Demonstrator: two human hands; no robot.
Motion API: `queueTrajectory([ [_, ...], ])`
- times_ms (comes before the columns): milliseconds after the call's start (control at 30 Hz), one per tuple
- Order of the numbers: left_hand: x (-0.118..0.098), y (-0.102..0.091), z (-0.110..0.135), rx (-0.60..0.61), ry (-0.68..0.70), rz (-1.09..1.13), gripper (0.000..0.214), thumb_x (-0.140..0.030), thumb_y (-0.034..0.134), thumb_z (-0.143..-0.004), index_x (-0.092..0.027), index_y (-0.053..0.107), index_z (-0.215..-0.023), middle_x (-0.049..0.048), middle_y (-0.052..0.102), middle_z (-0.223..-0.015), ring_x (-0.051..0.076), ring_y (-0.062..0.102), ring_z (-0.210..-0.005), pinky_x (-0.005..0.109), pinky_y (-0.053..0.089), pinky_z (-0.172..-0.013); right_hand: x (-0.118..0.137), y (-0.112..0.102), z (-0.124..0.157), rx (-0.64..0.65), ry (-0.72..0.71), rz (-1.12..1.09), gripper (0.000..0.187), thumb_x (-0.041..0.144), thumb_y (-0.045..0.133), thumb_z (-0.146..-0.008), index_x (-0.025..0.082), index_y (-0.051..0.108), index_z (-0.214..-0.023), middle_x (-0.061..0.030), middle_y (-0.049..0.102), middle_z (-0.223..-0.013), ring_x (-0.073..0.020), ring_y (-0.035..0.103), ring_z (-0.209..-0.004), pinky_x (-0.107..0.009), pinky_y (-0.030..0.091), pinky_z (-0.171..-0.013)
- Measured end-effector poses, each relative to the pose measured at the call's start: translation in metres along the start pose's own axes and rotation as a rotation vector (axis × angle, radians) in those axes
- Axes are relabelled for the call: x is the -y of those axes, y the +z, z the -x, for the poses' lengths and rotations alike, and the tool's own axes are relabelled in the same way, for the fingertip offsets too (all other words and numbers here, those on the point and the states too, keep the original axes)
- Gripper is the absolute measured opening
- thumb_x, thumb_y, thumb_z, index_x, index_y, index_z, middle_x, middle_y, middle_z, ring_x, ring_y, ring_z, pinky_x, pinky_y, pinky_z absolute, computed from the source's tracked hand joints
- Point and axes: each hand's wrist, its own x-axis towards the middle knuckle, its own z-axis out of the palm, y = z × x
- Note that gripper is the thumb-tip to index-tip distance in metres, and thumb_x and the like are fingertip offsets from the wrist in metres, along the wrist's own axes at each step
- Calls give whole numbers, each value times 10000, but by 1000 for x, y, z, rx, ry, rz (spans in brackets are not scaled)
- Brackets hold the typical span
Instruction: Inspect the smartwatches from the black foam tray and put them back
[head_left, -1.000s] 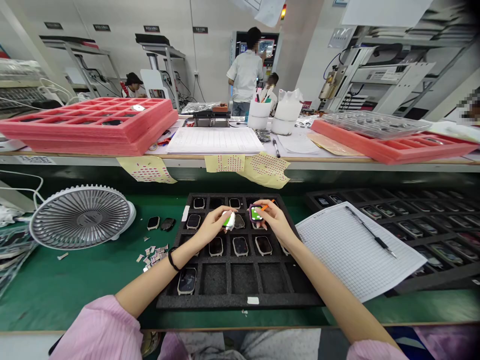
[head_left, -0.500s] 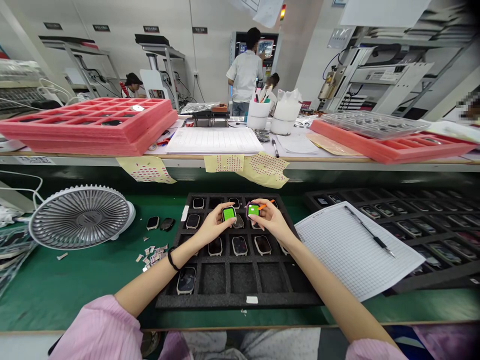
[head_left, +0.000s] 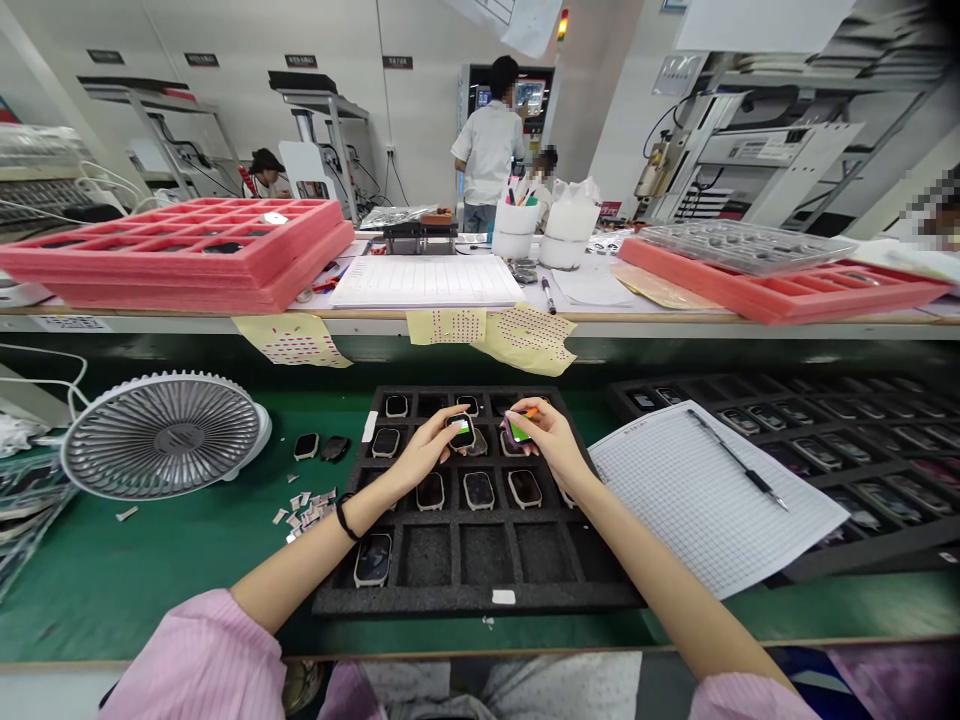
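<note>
Both hands closed in a pinch, fingertips pressed on the edges of small square watch bodies held just above a foam tray. Left to right: desk fan (head_left: 161, 435) on the green mat (head_left: 142, 570); two loose watches (head_left: 305, 446) (head_left: 334, 449) beside it; paper scraps (head_left: 300, 512) just below them. Left hand (head_left: 420, 455), pink sleeve (head_left: 187, 650) and black wristband (head_left: 345, 518) behind it, pinches a dark watch body (head_left: 461, 431) by its sides over the tray's upper rows, face tilted up. Black foam tray (head_left: 420, 603) carries similar watches, one per compartment, for example one in the middle row (head_left: 478, 490). Right hand (head_left: 551, 445), near the left but not touching it, pinches a purple-rimmed watch body (head_left: 516, 430), its face tilted and showing a green patch; whether screen or film, cannot tell. Orange stick (head_left: 532, 411) projects beyond those fingers; its far end is hidden. Right of the tray: grid paper (head_left: 712, 500) with a pen (head_left: 739, 467) on it, second black tray (head_left: 825, 545) beyond. Handling note: side-edge pinches appear best, keeping fingertips off both faces.
</note>
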Motion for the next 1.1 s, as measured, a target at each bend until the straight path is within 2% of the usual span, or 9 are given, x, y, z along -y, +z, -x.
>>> queueTrajectory([
  [300, 0, -1, 0, 3, 6, 14, 497, -464, 514, -851, -198, 514, -1271, 25, 532, -866, 53, 412, -551, 198, 337, -487, 1, 3, 1, 140, -15, 3, 565, 442, 725, -647, 164, 478, -1071, -26, 573, -903, -19, 527, -560, -94, 319, -388],
  [467, -2, 0, 1, 7, 11, 17, 525, -474, 516, -842, -184, 498, -1280, 41, 546, -926, 64, 476, -599, 194, 333, -489, 0, 2, 2, 149, -51, 25, 543, 335, 763, -621, 168, 472, -1047, -30, 576, -913, -37, 554, -678, -115, 459, -517],
  [633, 0, 0, 0, 7, 19, 10, 520, -452, 522, -848, -176, 484, -1286, 31, 548, -863, 71, 465, -599, 199, 341, -498, -2, 2, 1, 243, -17, -30, 595, 432, 688, -698, 190, 423, -1172, -64, 547, -993, -89, 595, -702, -126, 411, -402],
  [767, 3, 2, 1, 48, 98, 37, 698, -345, 660, -762, -175, 346, -1361, 108, 528, -1166, 156, 563, -922, 232, 461, -704, -3, 3, 2, 302, -30, -62, 615, 415, 693, -702, 207, 404, -1204, -69, 532, -1027, -106, 598, -782, -124, 441, -410],
  [833, 4, 4, 2, 52, 132, 13, 760, -298, 679, -740, -177, 291, -1383, 126, 502, -1228, 183, 564, -986, 277, 478, -783, -3, 3, 2, 301, -28, -66, 597, 416, 689, -707, 207, 418, -1197, -64, 533, -1013, -95, 590, -762, -119, 442, -410],
  [933, -1, 5, 4, -5, 216, -138, 607, -260, 632, -772, -150, 378, -1312, 126, 547, -1174, 198, 574, -970, 320, 481, -809, -2, 4, 3, 285, 3, -73, 537, 458, 629, -752, 204, 452, -1191, -57, 535, -974, -88, 592, -725, -132, 452, -419],
  [1000, -6, 5, 5, -46, 329, -313, 493, -242, 623, -781, -150, 460, -1237, 122, 563, -1163, 214, 557, -1007, 349, 466, -853, -2, 7, 4, 285, 30, -69, 512, 492, 577, -781, 199, 469, -1186, -47, 538, -903, -91, 595, -704, -138, 452, -421],
  [1100, -11, 4, 5, -53, 515, -537, 453, -267, 672, -761, -176, 529, -1181, 114, 547, -1192, 246, 485, -1133, 400, 401, -970, -6, 13, 5, 302, 61, -31, 532, 532, 559, -778, 187, 477, -1176, -23, 525, -814, -73, 573, -624, -139, 433, -400],
])
